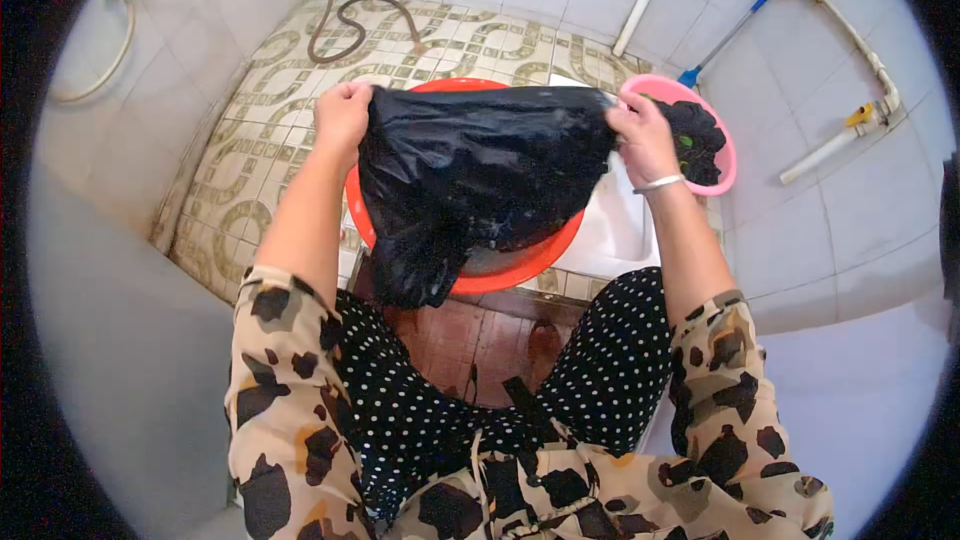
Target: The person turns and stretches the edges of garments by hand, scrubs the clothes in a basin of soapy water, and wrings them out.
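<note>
A wet black garment point(490, 160) is stretched out between my two hands above a red basin point(540, 262). Its exact kind I cannot make out. At its upper left corner my left hand point(343, 120) is closed on the cloth. My right hand point(643, 135), with a pale bangle at the wrist, grips the upper right corner. The lower left part of the cloth droops over the basin's near rim. Greyish water point(495, 258) shows in the basin below the cloth, and the rest of its inside is hidden.
Right of the basin, a pink basin point(728, 165) holds dark cloth point(695, 140). A white squat toilet point(615, 225) lies beside the red basin. A blue-handled brush point(715, 50) leans on the right wall near a pipe with a yellow tap point(860, 117). A hose point(350, 28) curls on the tiled floor.
</note>
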{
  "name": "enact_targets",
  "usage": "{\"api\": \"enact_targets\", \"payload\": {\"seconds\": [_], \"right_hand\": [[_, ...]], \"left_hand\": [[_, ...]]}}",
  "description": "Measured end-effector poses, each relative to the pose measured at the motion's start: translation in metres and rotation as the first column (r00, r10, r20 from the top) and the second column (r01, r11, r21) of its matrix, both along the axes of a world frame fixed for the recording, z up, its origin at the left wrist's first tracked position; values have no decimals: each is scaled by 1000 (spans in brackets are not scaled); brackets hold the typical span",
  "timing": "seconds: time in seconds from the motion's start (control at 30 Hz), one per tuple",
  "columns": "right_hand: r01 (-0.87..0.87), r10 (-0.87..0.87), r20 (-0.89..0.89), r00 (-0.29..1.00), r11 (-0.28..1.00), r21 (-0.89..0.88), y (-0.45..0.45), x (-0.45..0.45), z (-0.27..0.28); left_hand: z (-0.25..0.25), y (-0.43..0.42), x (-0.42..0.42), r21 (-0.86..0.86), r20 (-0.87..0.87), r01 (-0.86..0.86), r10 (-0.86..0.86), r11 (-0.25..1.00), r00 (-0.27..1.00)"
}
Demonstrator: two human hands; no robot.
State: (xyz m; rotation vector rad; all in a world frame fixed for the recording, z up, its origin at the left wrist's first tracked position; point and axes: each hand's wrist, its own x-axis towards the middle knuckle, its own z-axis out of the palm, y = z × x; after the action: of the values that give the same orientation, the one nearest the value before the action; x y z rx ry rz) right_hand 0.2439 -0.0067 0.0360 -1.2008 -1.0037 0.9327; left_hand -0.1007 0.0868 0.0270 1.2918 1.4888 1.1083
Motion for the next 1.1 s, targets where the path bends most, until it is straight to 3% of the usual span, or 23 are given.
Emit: {"api": "enact_targets", "payload": {"seconds": [0.03, 0.07, 0.1, 0.17, 0.23, 0.3, 0.4, 0.43, 0.5, 0.53, 0.63, 0.83, 0.9, 0.93, 1.0, 1.03, 1.1], "right_hand": [[56, -8, 264, 964, 983, -175, 4, 5, -9], [104, -39, 398, 917, 984, -142, 11, 12, -32], [146, -73, 520, 851, 984, -101, 16, 17, -52], [99, -5, 549, 836, 985, -142, 8, 4, -50], [-225, 266, 544, 796, 964, -141, 2, -17, -45], [-374, 304, 678, 669, 926, -46, 9, -31, -61], [-249, 132, 911, 392, 968, -33, 31, -47, -135], [-227, 293, 874, 387, 949, -218, 28, -59, -134], [-114, 539, 812, 222, 842, -528, 23, -80, -129], [-78, 566, 804, 184, 823, -562, 28, -82, -145], [-35, 609, 778, 153, 791, -611, 37, -85, -160], [-31, 605, 791, 89, 796, -605, 55, -78, -190], [-152, 598, 752, 278, 800, -581, 61, -75, -201], [-156, 608, 743, 278, 792, -590, 65, -75, -206], [-127, 613, 786, 79, 788, -602, 74, -75, -211], [-131, 621, 780, 77, 782, -609, 82, -77, -206], [-64, 918, 358, 172, 373, -926, 95, -81, -198]], "left_hand": [[-3, -3, 5, -5, -8, 1, -1, 1000, 1000], [-10, -9, 13, 264, -379, -8, 112, 964, 919], [-15, -19, 22, 499, -649, 93, 301, 862, 699], [-15, -68, 48, 436, -700, 333, 83, 836, 709], [-13, -114, 67, 163, -854, 470, -115, 867, 507], [-39, -119, 71, -52, -861, 485, -285, 873, 421], [-86, -102, 68, -215, -881, 459, -374, 862, 290], [-96, -97, 67, -305, -855, 439, -446, 845, 266], [-115, -85, 71, -366, -845, 409, -483, 836, 232], [-122, -80, 71, -422, -831, 377, -518, 824, 202], [-141, -63, 73, -525, -781, 369, -606, 767, 147], [-157, -41, 84, -570, -759, 367, -642, 736, 109], [-164, -35, 85, -554, -744, 373, -644, 744, 180], [-169, -32, 84, -564, -736, 368, -652, 739, 180], [-179, -28, 81, -425, -810, 460, -555, 780, 193], [-183, -23, 81, -433, -804, 456, -561, 778, 194], [-188, -10, 82, -555, -734, 424, -661, 716, 155]]}}
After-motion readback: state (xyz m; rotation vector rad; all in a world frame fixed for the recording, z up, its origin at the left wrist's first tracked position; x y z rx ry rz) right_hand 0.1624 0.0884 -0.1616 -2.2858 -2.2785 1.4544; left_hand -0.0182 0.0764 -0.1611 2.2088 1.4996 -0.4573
